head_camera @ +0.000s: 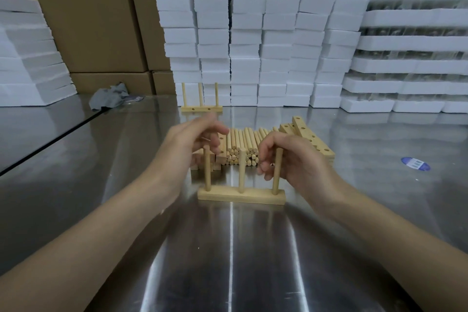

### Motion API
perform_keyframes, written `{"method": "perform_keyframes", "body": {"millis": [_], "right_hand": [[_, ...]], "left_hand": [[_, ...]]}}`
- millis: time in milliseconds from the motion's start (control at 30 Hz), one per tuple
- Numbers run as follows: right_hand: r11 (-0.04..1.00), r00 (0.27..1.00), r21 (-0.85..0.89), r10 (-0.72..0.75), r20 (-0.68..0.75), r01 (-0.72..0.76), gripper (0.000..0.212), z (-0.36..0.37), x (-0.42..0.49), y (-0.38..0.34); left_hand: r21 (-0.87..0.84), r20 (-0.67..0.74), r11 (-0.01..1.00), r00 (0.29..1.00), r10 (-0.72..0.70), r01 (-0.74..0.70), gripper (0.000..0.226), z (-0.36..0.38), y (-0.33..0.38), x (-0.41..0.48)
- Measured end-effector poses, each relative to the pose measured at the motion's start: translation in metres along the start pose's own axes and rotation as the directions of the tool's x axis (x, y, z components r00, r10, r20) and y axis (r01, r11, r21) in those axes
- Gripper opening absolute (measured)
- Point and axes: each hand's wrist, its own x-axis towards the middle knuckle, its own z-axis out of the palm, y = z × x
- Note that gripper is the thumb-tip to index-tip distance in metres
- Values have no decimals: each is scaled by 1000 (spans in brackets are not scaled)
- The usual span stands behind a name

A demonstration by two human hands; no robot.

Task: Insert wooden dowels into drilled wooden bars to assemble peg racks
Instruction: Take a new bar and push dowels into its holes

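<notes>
Bar [241,195] lies flat on steel table [76,172], three pegs upright. Right hand [296,162] curls round the 3 o'clock dowel [276,177], probably seating it. Left hand [192,139] hovers over the 9 o'clock dowel [207,172] (blurred; grip unreadable). Spare dowels [243,144] are stacked at 12 o'clock, within reach.

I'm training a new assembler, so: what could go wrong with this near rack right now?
The middle dowel looks slightly tilted, so it may not be fully seated. The left hand is blurred with motion beside the left dowel; it might tip the narrow bar. A knock could scatter the loose dowel pile just behind.
</notes>
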Motion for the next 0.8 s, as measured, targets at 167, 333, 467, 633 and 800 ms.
{"method": "perform_keyframes", "body": {"millis": [167,333,467,633,800], "right_hand": [[869,999,-494,9,54,19,40,-13,-4,-18],[552,958,-831,268,103,-65,45,-25,-12,-31],[422,948,-906,303,100,-39,24,-20,-14,-32],[494,982,-869,166,87,-7,18,-14,-11,-37],[594,1000,-804,-2,17,15,15,-17,49,-89]], "left_hand": [[-72,-225,994,972,64,-82,38,-18,-1,8],[-98,-306,992,951,40,-74,34,-29,-6,13],[-31,-332,996,941,67,-82,37,-33,-15,18],[34,-400,997,914,72,-64,36,-42,-30,28],[-14,-451,998,891,43,-55,40,-47,-44,38]]}}
